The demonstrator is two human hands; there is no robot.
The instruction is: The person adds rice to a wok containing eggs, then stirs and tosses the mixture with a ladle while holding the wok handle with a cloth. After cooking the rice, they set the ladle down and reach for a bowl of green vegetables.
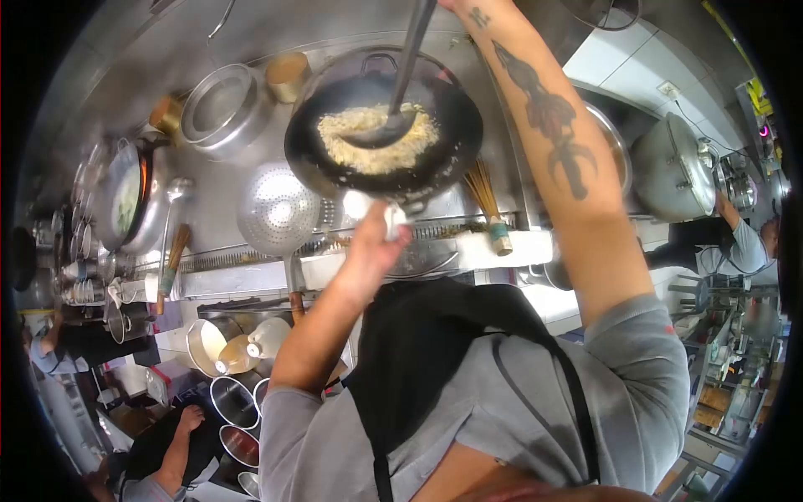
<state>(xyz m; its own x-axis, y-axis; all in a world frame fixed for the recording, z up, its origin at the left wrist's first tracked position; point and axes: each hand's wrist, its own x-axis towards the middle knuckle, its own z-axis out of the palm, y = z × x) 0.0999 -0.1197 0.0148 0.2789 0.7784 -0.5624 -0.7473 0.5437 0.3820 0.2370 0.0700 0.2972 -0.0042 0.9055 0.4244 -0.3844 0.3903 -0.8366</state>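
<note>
A black wok [311, 127] holds a mound of yellowish-white fried rice [351, 159]. My left hand [375, 249] is closed around a white cloth [393, 221] at the wok's near rim; the handle or rim under the cloth is hidden. A large metal ladle [378, 136] rests its bowl in the rice, and its long handle rises to the top edge. There my right hand [449, 3] grips the handle end, mostly cut off by the frame. My right arm stretches along the wok's right side. Loose grains stick to the wok's near wall.
Left of the wok lie a perforated skimmer [278, 209] and stacked metal bowls [219, 109]. A bamboo brush [483, 197] lies right of it. Another wok [125, 197] stands far left, a big lidded pot [673, 167] right. Other people work at both sides.
</note>
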